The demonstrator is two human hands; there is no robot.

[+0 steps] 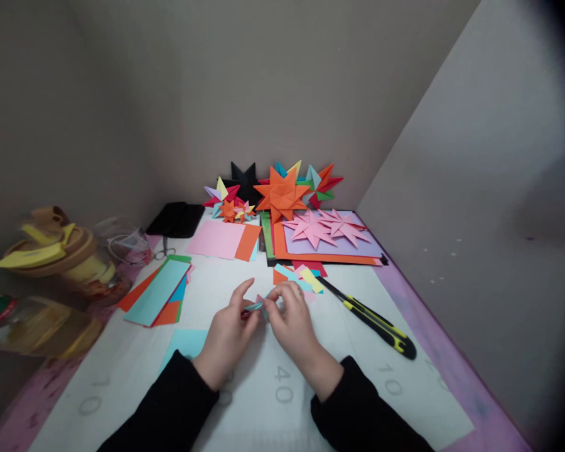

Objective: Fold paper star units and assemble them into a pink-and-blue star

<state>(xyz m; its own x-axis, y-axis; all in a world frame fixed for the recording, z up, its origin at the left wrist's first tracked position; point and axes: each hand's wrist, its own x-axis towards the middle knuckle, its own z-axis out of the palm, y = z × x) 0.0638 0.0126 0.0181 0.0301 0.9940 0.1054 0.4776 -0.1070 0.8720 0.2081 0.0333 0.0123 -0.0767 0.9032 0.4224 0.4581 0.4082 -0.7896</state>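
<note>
Both hands meet over the middle of a white printed sheet (249,414). Between them is a small folded paper piece (254,307), light blue with some pink. My left hand (228,333) pinches its left side, with the index finger raised. From the right, my right hand (292,320) grips the same piece between thumb and fingertips. Fingers cover much of the paper, so its full shape is hidden. A light blue paper sheet (186,345) lies partly under the left forearm. Just beyond the right hand sit small coloured paper strips (289,274).
A black and yellow utility knife (376,326) lies at right. Finished paper stars (282,193) stand against the wall, and pink stars (311,228) rest on stacked sheets. At left are paper strips (157,295), scissors (165,250), a lidded cup (75,257) and a bottle (42,323).
</note>
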